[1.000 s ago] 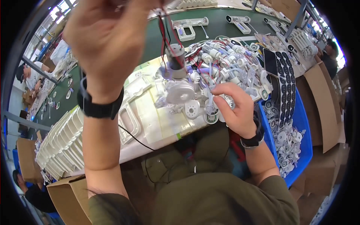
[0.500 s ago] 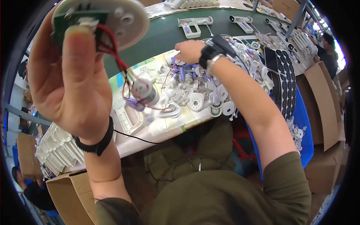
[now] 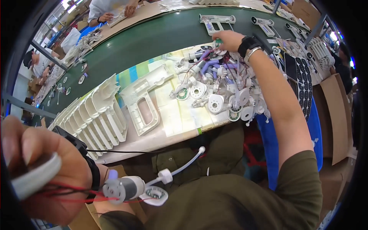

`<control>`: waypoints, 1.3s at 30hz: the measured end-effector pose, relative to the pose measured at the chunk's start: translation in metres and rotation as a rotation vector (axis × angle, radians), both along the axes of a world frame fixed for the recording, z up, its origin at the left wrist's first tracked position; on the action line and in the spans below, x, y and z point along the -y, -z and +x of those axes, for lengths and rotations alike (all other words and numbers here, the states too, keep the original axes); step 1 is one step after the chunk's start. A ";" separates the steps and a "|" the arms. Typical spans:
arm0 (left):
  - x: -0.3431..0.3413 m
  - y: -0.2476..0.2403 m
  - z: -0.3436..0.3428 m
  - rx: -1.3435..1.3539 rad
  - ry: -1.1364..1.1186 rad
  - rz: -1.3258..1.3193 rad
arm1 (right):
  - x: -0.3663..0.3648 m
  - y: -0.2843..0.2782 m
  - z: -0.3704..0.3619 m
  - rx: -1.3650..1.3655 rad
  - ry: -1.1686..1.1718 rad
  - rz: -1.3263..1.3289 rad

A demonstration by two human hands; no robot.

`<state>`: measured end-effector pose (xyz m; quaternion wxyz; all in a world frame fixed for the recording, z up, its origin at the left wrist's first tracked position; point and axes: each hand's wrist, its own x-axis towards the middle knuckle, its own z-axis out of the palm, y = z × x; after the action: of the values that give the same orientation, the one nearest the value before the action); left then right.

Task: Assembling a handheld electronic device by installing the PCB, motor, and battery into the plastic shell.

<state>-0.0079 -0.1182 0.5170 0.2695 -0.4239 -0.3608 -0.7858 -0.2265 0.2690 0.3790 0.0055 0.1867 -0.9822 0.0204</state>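
Left hand (image 3: pixel 63 168) low at left, fingers curled round curved white plastic piece (image 3: pixel 38 177), silvery cylindrical motor (image 3: pixel 124 189) trailing; my right hand (image 3: pixel 229 40) half-curled over white-and-purple plastic parts heap (image 3: pixel 220 82), grip unclear

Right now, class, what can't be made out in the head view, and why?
Head view: white part in the left hand: outer end lost at the dark rim, the rest blurred.
Head view: green part at the right hand: mostly covered by fingers; grip unclear.
Head view: contents of the blue bin: mostly behind the right forearm.
Head view: co-worker across the belt: head cut off by the top edge.
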 end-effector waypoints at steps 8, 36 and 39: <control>0.005 0.009 -0.008 -0.048 -0.091 -0.223 | -0.014 -0.026 0.015 -0.380 -0.186 -0.269; -0.036 0.034 -0.034 0.058 -0.518 -0.399 | -0.098 -0.029 0.002 -0.701 0.021 -0.384; -0.056 0.025 -0.048 0.015 -0.456 -0.512 | -0.007 -0.085 0.071 -0.340 -0.344 -0.930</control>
<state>-0.0556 -0.0627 0.4916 0.3204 -0.3807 -0.6336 -0.5924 -0.1551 0.2761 0.4636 0.2436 0.3241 -0.8097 0.4243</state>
